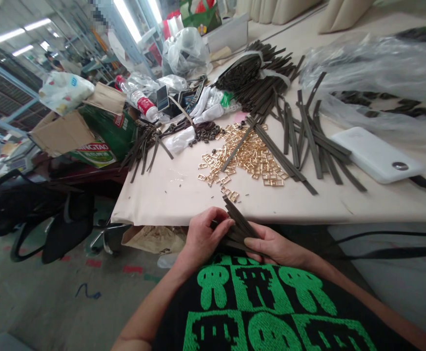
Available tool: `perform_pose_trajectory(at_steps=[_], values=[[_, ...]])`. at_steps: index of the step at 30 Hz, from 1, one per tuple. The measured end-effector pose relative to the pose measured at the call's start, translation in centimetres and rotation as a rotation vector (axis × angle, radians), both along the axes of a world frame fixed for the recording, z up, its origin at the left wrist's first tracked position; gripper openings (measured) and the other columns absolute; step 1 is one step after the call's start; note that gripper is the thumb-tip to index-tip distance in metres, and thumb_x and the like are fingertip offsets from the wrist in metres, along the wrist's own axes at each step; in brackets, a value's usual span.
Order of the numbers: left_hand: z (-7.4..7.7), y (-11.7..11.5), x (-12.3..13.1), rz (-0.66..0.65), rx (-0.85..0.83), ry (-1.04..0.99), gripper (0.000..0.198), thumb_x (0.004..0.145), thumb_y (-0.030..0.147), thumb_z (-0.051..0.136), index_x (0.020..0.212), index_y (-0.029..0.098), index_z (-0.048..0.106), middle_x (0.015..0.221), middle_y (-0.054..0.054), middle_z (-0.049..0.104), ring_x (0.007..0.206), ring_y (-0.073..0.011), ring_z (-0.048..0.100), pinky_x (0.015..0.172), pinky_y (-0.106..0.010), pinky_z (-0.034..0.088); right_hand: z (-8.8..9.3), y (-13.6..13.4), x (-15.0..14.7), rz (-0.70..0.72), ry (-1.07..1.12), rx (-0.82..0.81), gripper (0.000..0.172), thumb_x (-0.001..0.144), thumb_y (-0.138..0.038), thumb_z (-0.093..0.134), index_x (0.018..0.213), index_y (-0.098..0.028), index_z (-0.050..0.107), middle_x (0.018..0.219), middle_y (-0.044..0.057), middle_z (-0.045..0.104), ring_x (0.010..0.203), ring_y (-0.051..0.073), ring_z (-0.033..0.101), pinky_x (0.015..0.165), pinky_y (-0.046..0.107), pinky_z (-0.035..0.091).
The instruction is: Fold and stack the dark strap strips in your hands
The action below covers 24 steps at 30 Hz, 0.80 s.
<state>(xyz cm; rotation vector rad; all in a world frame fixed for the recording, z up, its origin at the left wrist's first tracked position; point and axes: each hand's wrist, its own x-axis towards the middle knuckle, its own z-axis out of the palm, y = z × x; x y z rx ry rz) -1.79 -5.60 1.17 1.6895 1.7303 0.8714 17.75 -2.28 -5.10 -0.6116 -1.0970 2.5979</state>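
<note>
Close to my body, just off the table's front edge, a small bundle of dark strips [239,218] is held between my two hands. My right hand [267,242] grips its lower part, with the thumb on top. Fingers curled, my left hand [209,229] pinches at the bundle's left side; its fingertips partly hide what they touch. Straight ahead on the table lies a pile of gold-coloured metal buckles [249,153]. Some loose dark strips [286,156] lie over and beside that pile.
A large tied bundle of dark strips [256,78] lies farther back on the table [161,200]. At right are a white power bank [379,153] with a cable and clear plastic bags [374,63]. Left stand a bottle [139,100], a green carton [103,131] and a black chair [66,229].
</note>
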Motion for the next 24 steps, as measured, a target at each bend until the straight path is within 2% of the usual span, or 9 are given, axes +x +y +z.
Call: perform_pose_trajectory(at_steps=[8, 12, 16, 20, 24], values=[[-0.2, 0.2, -0.1, 0.063, -0.075, -0.061, 0.019, 0.077, 0.026, 0.071, 0.088, 0.020, 0.057, 0.073, 0.003, 0.065, 0.064, -0.0115, 0.056, 0.062, -0.025, 0.044, 0.1, 0.0, -0.1, 0.040, -0.075, 0.161, 0.064, 0.088, -0.049, 0.063, 0.141, -0.021, 0.041, 0.062, -0.006, 0.050, 0.045, 0.005, 0.035, 0.038, 0.013, 0.026], [-0.1, 0.3, -0.3, 0.023, -0.066, -0.066, 0.016, 0.076, 0.024, 0.071, 0.075, 0.020, 0.055, 0.070, 0.003, 0.061, 0.064, -0.0109, 0.052, 0.062, -0.026, 0.041, -0.1, 0.1, -0.1, 0.057, -0.100, 0.225, 0.058, 0.090, -0.046, 0.061, 0.140, -0.021, 0.044, 0.062, -0.006, 0.050, 0.047, 0.005, 0.036, 0.040, 0.014, 0.027], [-0.5, 0.3, -0.2, 0.028, -0.096, -0.283, 0.020, 0.078, 0.025, 0.068, 0.072, 0.019, 0.050, 0.067, 0.003, 0.057, 0.062, -0.0104, 0.050, 0.059, -0.024, 0.040, -0.4, 0.2, -0.1, 0.047, -0.073, 0.202, 0.059, 0.090, -0.045, 0.062, 0.140, -0.020, 0.044, 0.064, -0.005, 0.052, 0.047, 0.005, 0.036, 0.041, 0.014, 0.026], [-1.5, 0.3, -0.2, 0.142, -0.137, -0.572, 0.024, 0.082, 0.032, 0.065, 0.075, 0.019, 0.046, 0.064, 0.004, 0.054, 0.057, -0.0090, 0.048, 0.053, -0.022, 0.038, -0.2, 0.2, 0.2, 0.036, -0.042, 0.144, 0.061, 0.089, -0.046, 0.064, 0.139, -0.019, 0.044, 0.066, -0.005, 0.054, 0.045, 0.004, 0.034, 0.038, 0.014, 0.023], [-2.3, 0.4, -0.2, 0.219, -0.131, -0.608, 0.026, 0.082, 0.034, 0.066, 0.075, 0.020, 0.046, 0.062, 0.006, 0.050, 0.054, -0.0077, 0.043, 0.052, -0.020, 0.035, -0.1, 0.0, 0.4, -0.013, -0.021, 0.098, 0.066, 0.088, -0.047, 0.065, 0.142, -0.021, 0.039, 0.068, -0.004, 0.056, 0.045, 0.004, 0.036, 0.037, 0.014, 0.023]])
